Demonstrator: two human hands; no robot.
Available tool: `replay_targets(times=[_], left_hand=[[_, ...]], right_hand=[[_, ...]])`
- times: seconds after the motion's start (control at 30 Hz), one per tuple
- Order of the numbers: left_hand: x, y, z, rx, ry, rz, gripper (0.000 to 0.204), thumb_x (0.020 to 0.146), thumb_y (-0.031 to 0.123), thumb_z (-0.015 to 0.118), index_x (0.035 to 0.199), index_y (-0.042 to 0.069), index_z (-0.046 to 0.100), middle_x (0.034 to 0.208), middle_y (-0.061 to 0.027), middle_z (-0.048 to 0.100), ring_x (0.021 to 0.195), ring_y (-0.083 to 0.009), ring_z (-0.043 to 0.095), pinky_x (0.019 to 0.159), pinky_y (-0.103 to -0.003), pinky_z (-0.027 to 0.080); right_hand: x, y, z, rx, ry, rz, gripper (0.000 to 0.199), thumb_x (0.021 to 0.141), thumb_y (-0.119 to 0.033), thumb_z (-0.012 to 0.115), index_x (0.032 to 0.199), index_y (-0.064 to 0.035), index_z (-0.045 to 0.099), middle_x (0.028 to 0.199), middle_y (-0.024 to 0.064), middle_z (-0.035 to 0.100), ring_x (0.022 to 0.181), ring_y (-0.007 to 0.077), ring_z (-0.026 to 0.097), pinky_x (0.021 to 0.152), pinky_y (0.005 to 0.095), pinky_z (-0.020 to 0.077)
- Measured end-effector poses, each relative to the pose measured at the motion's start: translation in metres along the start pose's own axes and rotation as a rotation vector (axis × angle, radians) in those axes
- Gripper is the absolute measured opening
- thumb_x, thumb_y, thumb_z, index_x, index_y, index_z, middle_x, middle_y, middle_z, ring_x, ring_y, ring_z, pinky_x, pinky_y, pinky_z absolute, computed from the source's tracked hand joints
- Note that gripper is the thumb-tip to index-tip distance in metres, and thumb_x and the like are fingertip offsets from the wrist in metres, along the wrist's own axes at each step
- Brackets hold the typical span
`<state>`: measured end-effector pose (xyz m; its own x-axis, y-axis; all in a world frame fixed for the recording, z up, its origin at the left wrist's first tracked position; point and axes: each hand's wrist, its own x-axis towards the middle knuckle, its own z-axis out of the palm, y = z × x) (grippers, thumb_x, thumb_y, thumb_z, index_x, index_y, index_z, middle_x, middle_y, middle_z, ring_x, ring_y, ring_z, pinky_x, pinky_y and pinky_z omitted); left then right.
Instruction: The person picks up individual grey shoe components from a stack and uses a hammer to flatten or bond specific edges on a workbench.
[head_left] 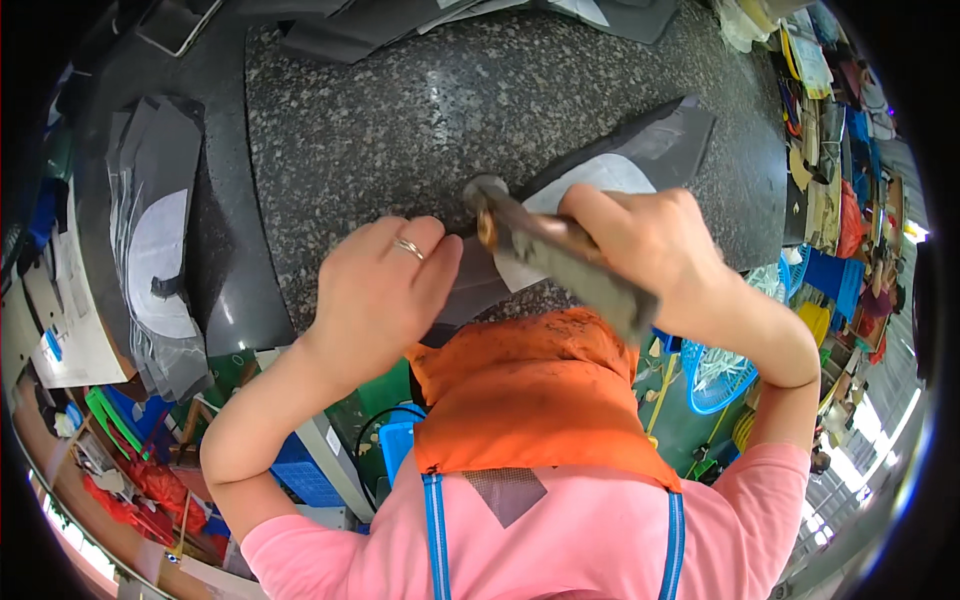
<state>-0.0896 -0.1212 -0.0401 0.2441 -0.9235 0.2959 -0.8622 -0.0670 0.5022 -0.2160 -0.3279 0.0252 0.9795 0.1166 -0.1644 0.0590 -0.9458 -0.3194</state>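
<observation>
A dark grey flat piece of sheet material (672, 143) with a white patch (615, 172) lies slantwise on the speckled stone slab (400, 120). My left hand (385, 280), a ring on one finger, has its fingers bent and pressed together at the near left end of this piece; the fingertips are partly hidden. Closed around a hammer (570, 255), my right hand (655, 240) is over the middle of the piece. The hammer's round end points toward my left fingers, and its nearer end is smeared by motion. The hammer covers part of the white patch.
A stack of similar dark pieces (165, 180) with a white patch lies left of the slab. More dark pieces (370, 28) lie along the far edge, with a phone-like flat object (178, 24) at far left. A blue basket (712, 400) stands below the right edge.
</observation>
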Motion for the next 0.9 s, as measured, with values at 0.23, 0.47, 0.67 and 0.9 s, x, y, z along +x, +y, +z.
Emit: replay_targets(times=[0.23, 0.47, 0.67, 0.9], left_hand=[[-0.014, 0.007, -0.004, 0.13, 0.069, 0.008, 0.017, 0.068, 0.004, 0.068, 0.085, 0.005, 0.067, 0.088, -0.004, 0.058, 0.073, -0.022, 0.058, 0.058, -0.033, 0.047], [-0.036, 0.012, -0.003, 0.038, 0.162, -0.27, 0.021, 0.065, -0.003, 0.075, 0.082, 0.002, 0.064, 0.088, -0.008, 0.063, 0.081, -0.0283, 0.061, 0.068, -0.037, 0.05], [-0.043, 0.013, 0.006, 0.207, 0.262, -0.051, 0.021, 0.064, 0.002, 0.073, 0.084, 0.001, 0.067, 0.087, -0.0076, 0.061, 0.077, -0.0244, 0.06, 0.064, -0.034, 0.051], [-0.03, 0.036, -0.011, 0.423, -0.104, -0.038, 0.043, 0.064, 0.005, 0.071, 0.106, -0.003, 0.064, 0.102, -0.0156, 0.059, 0.088, -0.0286, 0.06, 0.071, -0.036, 0.052]], right_hand=[[0.005, -0.004, 0.005, 0.058, 0.06, -0.015, 0.025, 0.088, -0.028, 0.062, 0.081, -0.006, 0.053, 0.054, 0.0077, 0.057, 0.046, 0.027, 0.06, 0.039, 0.0389, 0.0451], [0.013, -0.012, 0.003, 0.079, 0.061, -0.003, 0.031, 0.089, -0.033, 0.062, 0.077, -0.0058, 0.052, 0.05, 0.0094, 0.054, 0.045, 0.0301, 0.058, 0.039, 0.0407, 0.0444], [0.014, -0.014, 0.01, 0.15, 0.148, -0.067, 0.029, 0.089, -0.031, 0.062, 0.077, -0.006, 0.054, 0.048, 0.0082, 0.052, 0.044, 0.0293, 0.058, 0.039, 0.0389, 0.0452], [0.008, 0.004, -0.001, 0.244, 0.253, -0.041, 0.016, 0.086, -0.021, 0.062, 0.091, -0.0073, 0.056, 0.065, 0.0106, 0.06, 0.056, 0.0276, 0.063, 0.047, 0.0381, 0.0482]])
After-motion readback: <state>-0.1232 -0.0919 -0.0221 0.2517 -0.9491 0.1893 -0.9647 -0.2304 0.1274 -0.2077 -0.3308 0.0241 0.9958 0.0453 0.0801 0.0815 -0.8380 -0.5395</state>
